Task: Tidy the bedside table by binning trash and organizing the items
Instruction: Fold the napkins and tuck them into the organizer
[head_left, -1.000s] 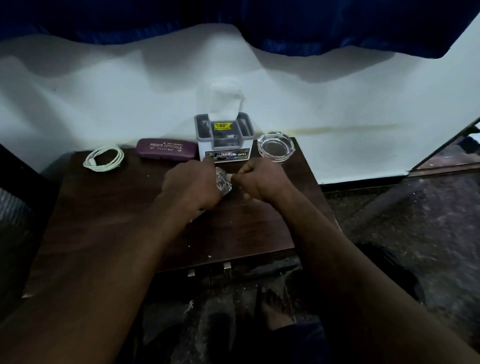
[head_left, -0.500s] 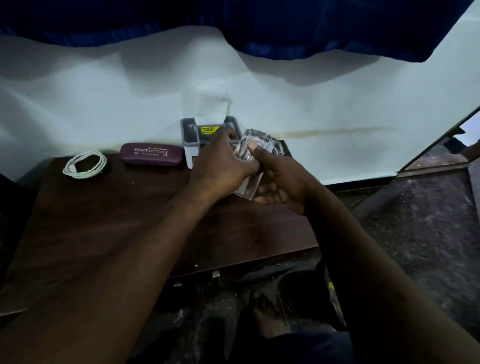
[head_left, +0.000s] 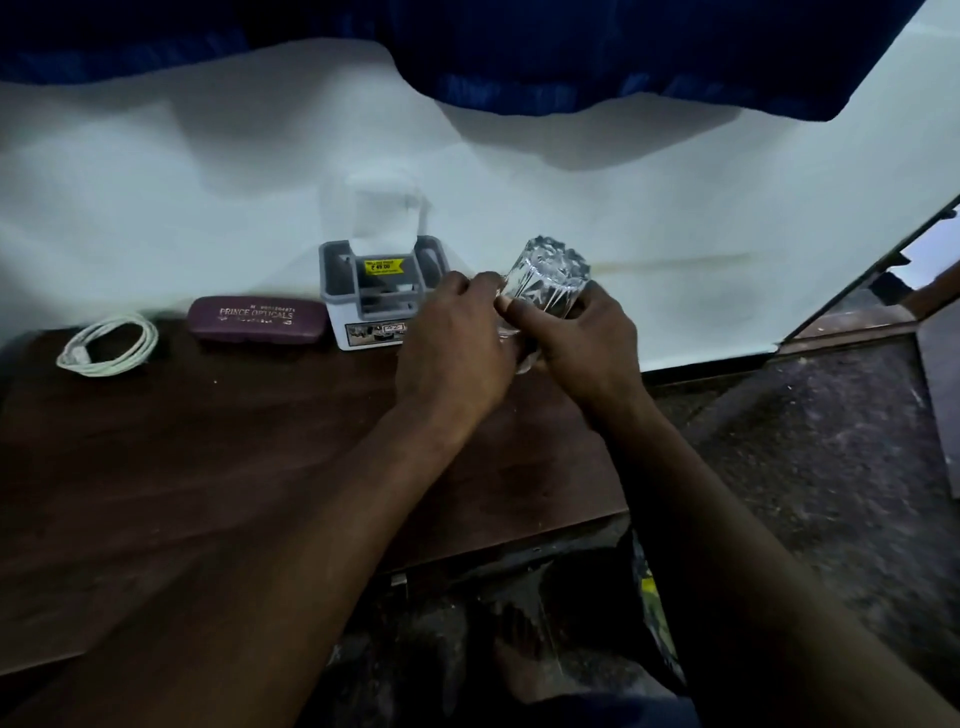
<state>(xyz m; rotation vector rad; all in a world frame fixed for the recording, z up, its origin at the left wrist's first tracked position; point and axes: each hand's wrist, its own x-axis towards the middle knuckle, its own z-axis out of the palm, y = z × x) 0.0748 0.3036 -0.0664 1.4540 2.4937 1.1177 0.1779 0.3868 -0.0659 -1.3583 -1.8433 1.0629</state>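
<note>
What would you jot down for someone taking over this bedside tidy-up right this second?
Left-hand grip: fingers curled at the near end of the clear glass; anything inside them is hidden.
Right-hand grip: holds the glass tilted, off the table.
Along the wall, in a row: white cable, coiled; purple spectacle case; grey organizer.
Done: those three look placed.
Left: set the glass down, probably beside the organizer, and bin any trash the hands may hide.
</note>
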